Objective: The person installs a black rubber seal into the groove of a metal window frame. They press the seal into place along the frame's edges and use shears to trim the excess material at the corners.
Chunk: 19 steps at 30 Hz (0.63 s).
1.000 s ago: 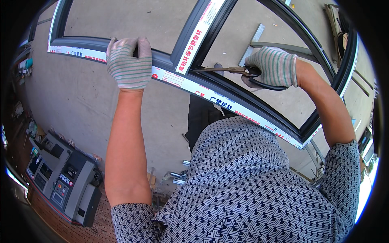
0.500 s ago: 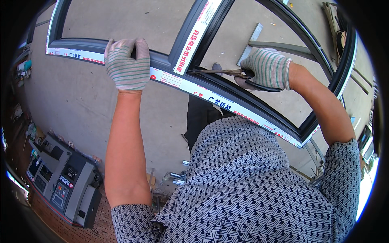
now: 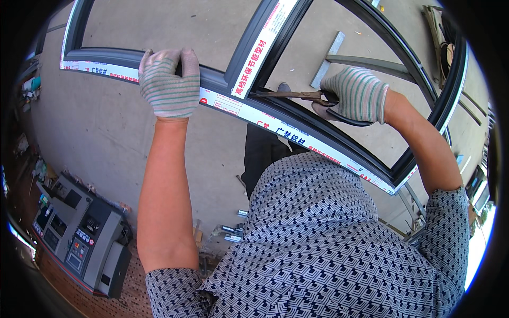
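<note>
A dark grey window frame (image 3: 214,80) with white printed film strips lies across the upper part of the view, one outer side curved. My left hand (image 3: 169,85), in a striped glove, is closed around its near bar, left of the crossbar (image 3: 263,46). My right hand (image 3: 356,95), gloved alike, is wrapped round the black handles of a pair of scissors (image 3: 303,95). The scissor blades reach left into the inner corner where the crossbar meets the near bar. Black strip edging lines that opening; whether the tips touch it I cannot tell.
A grey machine with a control panel (image 3: 78,254) stands at the lower left. Beyond the frame's right opening is a metal stand (image 3: 327,59) on the concrete floor (image 3: 106,143). Long strips (image 3: 439,42) lean at the far right.
My right hand has shifted slightly right and down, drawing the scissors the same way. My left hand and the frame have moved slightly to the right.
</note>
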Tool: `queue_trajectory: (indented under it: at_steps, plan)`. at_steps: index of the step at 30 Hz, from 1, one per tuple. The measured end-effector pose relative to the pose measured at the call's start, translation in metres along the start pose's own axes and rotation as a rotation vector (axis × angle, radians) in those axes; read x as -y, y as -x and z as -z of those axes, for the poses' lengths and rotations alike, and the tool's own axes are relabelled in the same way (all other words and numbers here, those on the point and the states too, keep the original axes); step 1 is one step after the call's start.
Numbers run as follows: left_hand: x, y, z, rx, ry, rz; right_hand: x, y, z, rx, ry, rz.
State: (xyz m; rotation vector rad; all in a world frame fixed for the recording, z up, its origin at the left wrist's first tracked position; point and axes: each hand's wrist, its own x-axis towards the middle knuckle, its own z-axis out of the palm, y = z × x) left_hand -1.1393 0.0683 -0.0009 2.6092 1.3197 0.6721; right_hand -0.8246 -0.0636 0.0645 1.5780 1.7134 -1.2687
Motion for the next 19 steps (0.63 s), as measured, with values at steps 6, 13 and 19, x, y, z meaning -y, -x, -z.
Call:
queue_trajectory:
  at_steps: [6,13,19]
  plan:
    - [-0.001,0.000,-0.001,-0.014,-0.005,-0.023,0.003,0.004,0.012,0.019,-0.002,-0.013]
    - [0.000,0.000,0.000,0.000,0.000,-0.023,-0.016,-0.009,0.002,-0.089,-0.039,0.052]
    - [0.000,0.001,-0.001,-0.005,0.001,-0.022,-0.008,-0.004,-0.003,-0.080,-0.056,0.003]
